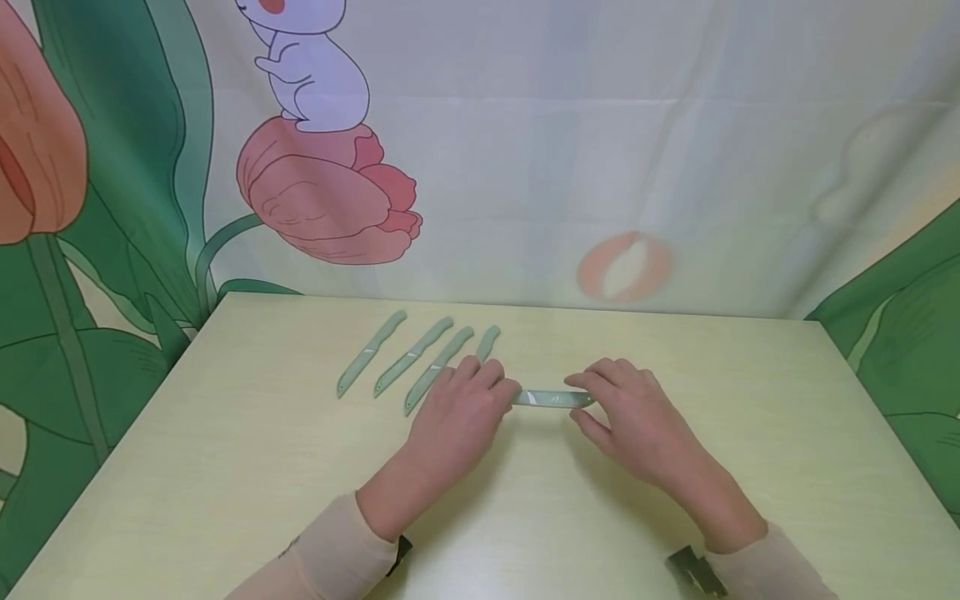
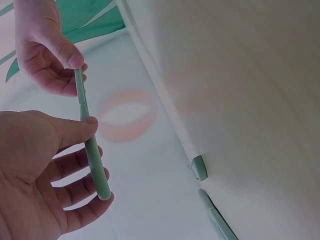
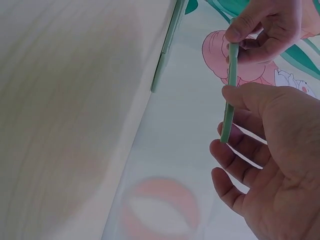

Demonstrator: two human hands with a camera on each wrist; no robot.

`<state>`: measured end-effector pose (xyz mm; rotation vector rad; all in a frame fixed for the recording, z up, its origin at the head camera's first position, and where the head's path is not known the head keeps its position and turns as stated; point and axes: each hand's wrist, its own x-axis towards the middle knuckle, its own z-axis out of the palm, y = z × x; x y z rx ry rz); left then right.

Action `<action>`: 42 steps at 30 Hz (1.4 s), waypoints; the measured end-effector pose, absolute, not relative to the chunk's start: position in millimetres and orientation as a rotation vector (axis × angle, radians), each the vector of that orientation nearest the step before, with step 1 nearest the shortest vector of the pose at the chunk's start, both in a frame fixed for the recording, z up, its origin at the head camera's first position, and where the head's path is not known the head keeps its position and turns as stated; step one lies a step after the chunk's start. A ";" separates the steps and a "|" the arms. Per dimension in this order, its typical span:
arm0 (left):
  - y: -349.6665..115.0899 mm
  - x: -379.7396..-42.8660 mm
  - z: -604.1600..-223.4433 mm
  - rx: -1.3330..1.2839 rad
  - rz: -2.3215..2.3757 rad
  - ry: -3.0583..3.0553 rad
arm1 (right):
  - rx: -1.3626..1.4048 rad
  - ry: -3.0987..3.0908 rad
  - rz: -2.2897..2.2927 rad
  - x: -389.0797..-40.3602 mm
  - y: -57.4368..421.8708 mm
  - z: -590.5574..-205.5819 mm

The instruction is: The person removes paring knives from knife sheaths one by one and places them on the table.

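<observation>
A pale green sheathed knife (image 1: pixel 555 399) is held level above the table, between both hands. My left hand (image 1: pixel 461 408) grips its handle (image 2: pixel 95 165), with the thumb on one side and the fingers on the other. At the opposite end, my right hand (image 1: pixel 637 425) pinches the sheath (image 3: pixel 227 122) between thumb and fingers. The sheath is on the knife, so the blade is hidden. Several similar green knives lie slantwise on the table left of the held one; the nearest, a knife (image 1: pixel 489 337), is partly covered by my left hand.
The light wood-look table (image 1: pixel 225 483) reaches back to a hanging curtain (image 1: pixel 525 167) printed with flowers and a white animal. Left of my hands lie a knife (image 1: pixel 371 354), another knife (image 1: pixel 412 357) and a third knife (image 1: pixel 450 352), roughly parallel.
</observation>
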<state>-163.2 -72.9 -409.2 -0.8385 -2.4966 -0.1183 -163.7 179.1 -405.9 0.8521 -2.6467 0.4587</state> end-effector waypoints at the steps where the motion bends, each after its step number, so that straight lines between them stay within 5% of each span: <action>1: -72.9 -162.8 -409.0 -0.841 -0.117 -2.496 | 0.854 -2.643 0.463 -163.6 179.2 -405.8; 42: -60.9 -144.0 -410.3 -0.914 0.029 -2.623 | 0.998 -2.691 0.323 -149.6 160.0 -410.7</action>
